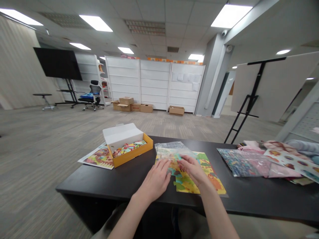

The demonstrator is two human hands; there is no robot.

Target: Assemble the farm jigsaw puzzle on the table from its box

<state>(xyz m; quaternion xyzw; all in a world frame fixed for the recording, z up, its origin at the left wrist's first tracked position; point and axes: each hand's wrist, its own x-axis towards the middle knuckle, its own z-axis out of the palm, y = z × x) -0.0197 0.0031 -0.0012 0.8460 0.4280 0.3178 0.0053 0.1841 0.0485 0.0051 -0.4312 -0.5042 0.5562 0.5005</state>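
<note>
A partly assembled jigsaw puzzle (186, 184), bright yellow and green, lies on the black table in front of me. Its left part has a stepped edge of interlocking pieces. My left hand (157, 177) rests on the puzzle's left side, fingers stretched forward and the palm low. Over its upper middle is my right hand (191, 168), with fingers bent and thumb and fingertips close together. Whatever those fingertips pinch is blurred and partly hidden. A clear plastic bag (171, 146) lies along the puzzle's far edge, just beyond both hands.
An open yellow box (134, 154) of loose puzzle pieces (128, 147) stands left, partly over a printed picture sheet (98, 156). To the right lie a bagged patterned item (239, 162), pink cloth (264, 161) and a sticker sheet (294, 159). The table's front edge (112, 196) is close.
</note>
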